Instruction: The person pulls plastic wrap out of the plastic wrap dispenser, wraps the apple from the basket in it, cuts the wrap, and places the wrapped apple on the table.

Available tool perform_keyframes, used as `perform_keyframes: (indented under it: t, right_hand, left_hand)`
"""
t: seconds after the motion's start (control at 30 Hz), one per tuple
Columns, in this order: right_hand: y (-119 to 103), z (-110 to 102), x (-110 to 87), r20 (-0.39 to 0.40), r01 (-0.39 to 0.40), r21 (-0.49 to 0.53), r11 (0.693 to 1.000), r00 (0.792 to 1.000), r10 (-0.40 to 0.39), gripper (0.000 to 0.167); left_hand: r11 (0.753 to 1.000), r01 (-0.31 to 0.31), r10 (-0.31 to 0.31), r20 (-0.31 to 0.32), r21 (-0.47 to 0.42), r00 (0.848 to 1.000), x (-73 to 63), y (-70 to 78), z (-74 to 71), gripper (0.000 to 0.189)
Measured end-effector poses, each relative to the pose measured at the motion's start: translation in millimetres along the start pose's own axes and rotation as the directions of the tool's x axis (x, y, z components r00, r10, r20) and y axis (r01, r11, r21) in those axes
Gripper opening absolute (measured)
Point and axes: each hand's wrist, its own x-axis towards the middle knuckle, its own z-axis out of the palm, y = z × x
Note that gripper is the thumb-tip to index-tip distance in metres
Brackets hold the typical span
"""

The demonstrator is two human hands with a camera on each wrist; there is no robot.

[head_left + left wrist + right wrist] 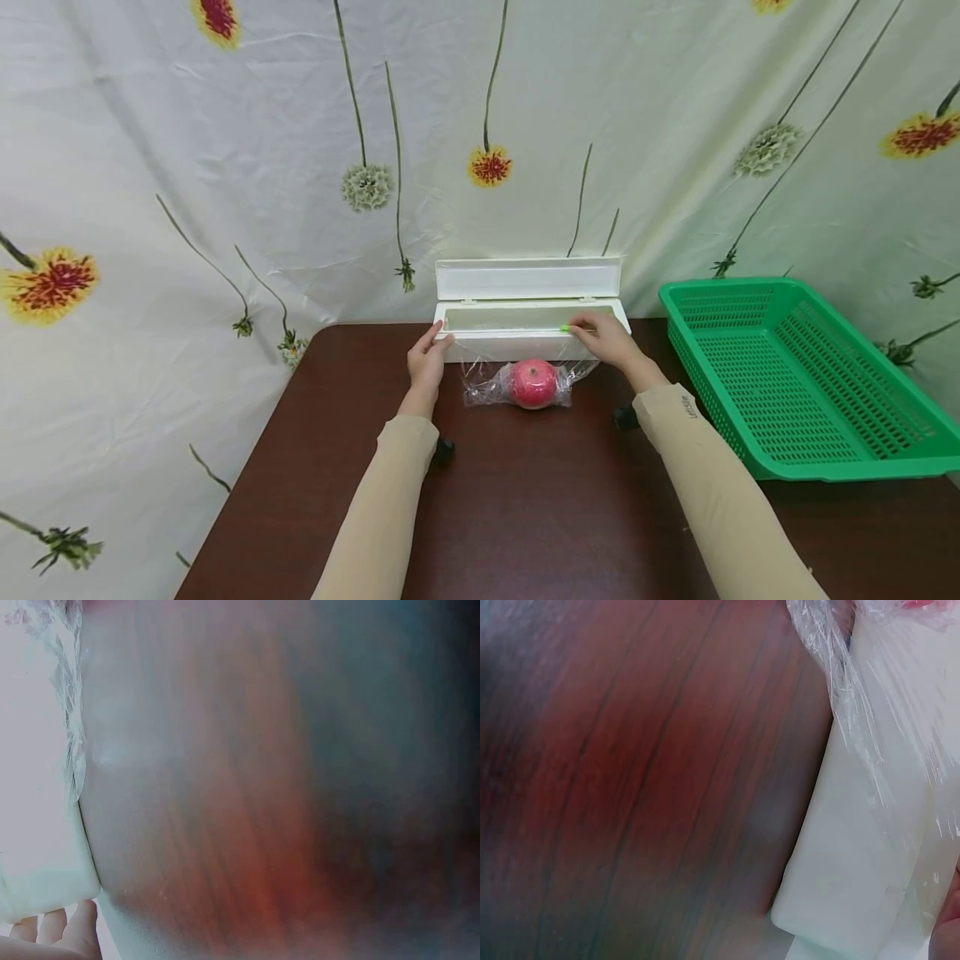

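Note:
A long white cling film box (528,279) stands at the back of the table with its lid raised. My left hand (427,362) grips its left end, thumb at the front rim; the left wrist view shows several fingers (79,930) against that end. At the front edge, toward the right end, my right hand (607,340) pinches a small bright green slider (565,328). Clear cling film (487,387) hangs from the box over its front. A round red fruit (533,383), looking like an apple, lies on the table wrapped in that film.
A green plastic basket (682,333) stands on the right of the dark brown table (525,508), close to my right forearm. Behind the box hangs a white flowered cloth (525,92). The table's left edge slants toward the front.

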Motion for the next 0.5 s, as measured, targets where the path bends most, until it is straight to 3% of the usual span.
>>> perform_keyframes:
  t: [0.5]
  right_hand:
    - [4.4, -6.6, -8.0, -0.024, -0.059, -0.008, 0.998, 0.998, 0.059, 0.022]
  left_hand:
    - [1.000, -0.001, 0.001, -0.012, -0.003, 1.000, -0.3, -1.2, 0.3, 0.044]
